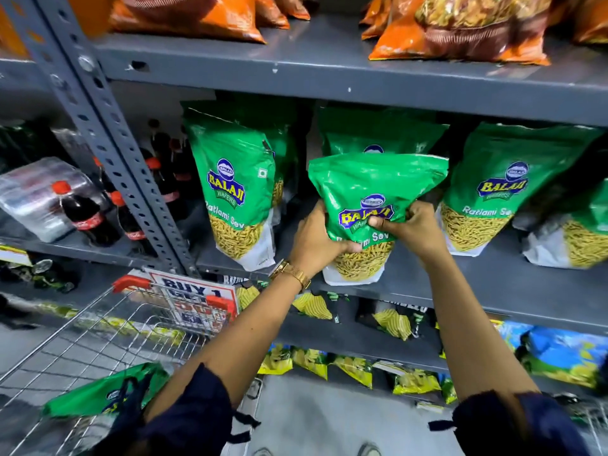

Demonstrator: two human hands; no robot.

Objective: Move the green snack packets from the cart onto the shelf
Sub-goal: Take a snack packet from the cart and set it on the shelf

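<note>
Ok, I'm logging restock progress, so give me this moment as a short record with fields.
held item: green snack packet, gripped by both hands
left hand: on the packet's left side
right hand: on its right side, fingers across the front
placement: packet's base at the front edge of the grey shelf
already shelved: green packets on both sides
cart: one green packet left in view

Grey slotted-steel racking holds cola bottles beside orange bags, over a grey floor.
</note>
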